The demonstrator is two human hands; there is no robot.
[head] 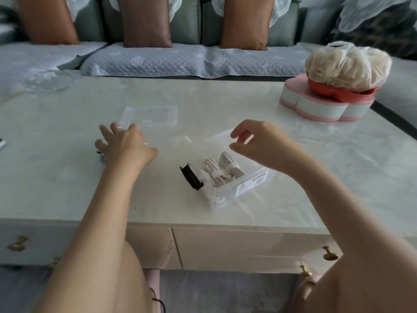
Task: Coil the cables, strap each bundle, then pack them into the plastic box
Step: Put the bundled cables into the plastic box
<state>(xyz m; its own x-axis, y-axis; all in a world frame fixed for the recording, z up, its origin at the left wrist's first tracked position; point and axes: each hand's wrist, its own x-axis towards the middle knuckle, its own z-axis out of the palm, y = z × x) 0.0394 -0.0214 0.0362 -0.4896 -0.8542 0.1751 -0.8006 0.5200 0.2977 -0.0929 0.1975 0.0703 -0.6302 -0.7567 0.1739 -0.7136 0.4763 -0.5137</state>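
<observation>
A clear plastic box (248, 188) with a white label stands near the table's front edge. Inside it lie strapped pale cable bundles (222, 171). A black roll of strap (190, 178) leans against the box's left side. My right hand (259, 143) hovers above the box's far end, fingers apart, holding nothing. My left hand (123, 143) rests palm down on the table to the left, over a small dark object (100, 155) that is mostly hidden. The box's clear lid (149, 115) lies flat just beyond my left hand.
A pink heart-shaped box (320, 107) with a red bowl and a bagged pale bundle (347, 66) sits at the table's back right. A clear glass dish (48, 81) stands back left. A sofa runs behind the table. Drawers with brass knobs (329, 254) are below.
</observation>
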